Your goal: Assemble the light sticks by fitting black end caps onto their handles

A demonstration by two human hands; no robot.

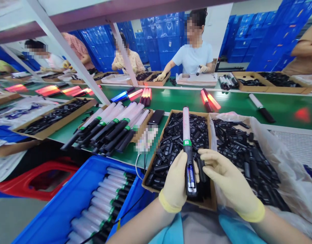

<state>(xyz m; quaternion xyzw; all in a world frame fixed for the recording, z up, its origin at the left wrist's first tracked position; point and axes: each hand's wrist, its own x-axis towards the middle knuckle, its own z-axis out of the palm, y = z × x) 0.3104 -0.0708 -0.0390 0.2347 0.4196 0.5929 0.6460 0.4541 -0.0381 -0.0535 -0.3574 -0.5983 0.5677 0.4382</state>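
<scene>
My gloved left hand is wrapped round the black handle of a light stick, which stands nearly upright with its clear tube pointing away. A green label sits where tube meets handle. The handle's battery compartment is uncovered, with blue batteries inside. Beside the handle, my gloved right hand has its fingers closed on a black battery cover, partly hidden by the fingers. Under both hands is a cardboard box filled with small black plastic parts.
Black parts also fill a plastic-lined box on the right. Left are piled light sticks, a power bank and a blue crate of light sticks. Lit sticks lie on the green belt; co-workers sit across.
</scene>
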